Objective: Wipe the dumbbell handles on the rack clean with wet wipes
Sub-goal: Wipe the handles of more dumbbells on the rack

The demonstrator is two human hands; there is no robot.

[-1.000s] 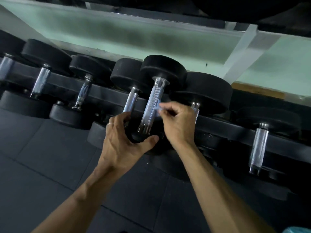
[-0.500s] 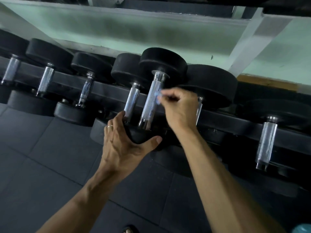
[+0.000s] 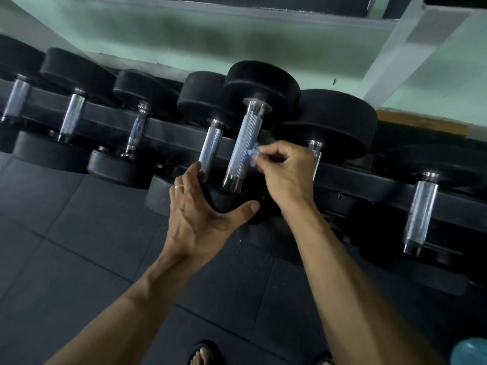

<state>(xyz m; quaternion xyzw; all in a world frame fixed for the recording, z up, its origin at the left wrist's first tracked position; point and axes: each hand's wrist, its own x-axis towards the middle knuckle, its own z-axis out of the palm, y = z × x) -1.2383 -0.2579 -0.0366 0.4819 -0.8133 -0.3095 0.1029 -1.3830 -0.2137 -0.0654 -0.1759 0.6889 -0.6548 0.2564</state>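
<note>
Black rubber heads and knurled steel handles filled the head view, and no brand, label or writing could be read on any of them. The rack [image 3: 168,129] ran as a dark rail from far left to near right, carrying a row of dumbbells. One dumbbell [image 3: 243,151] stood tipped up near the middle, its far head raised above its neighbours. The left hand [image 3: 200,212], a ring on one finger, gripped that dumbbell's near head, fingers curled over the top edge and thumb under it. The right hand [image 3: 286,172] pinched a small crumpled bluish wet wipe [image 3: 251,155] between thumb and fingertips, pressing it against the right side of the handle, about halfway along. At the near right corner showed part of a teal container [image 3: 471,351]; its contents could not be made out. Sandalled toes [image 3: 201,354] rested on the dark floor tiles [image 3: 79,259].
</note>
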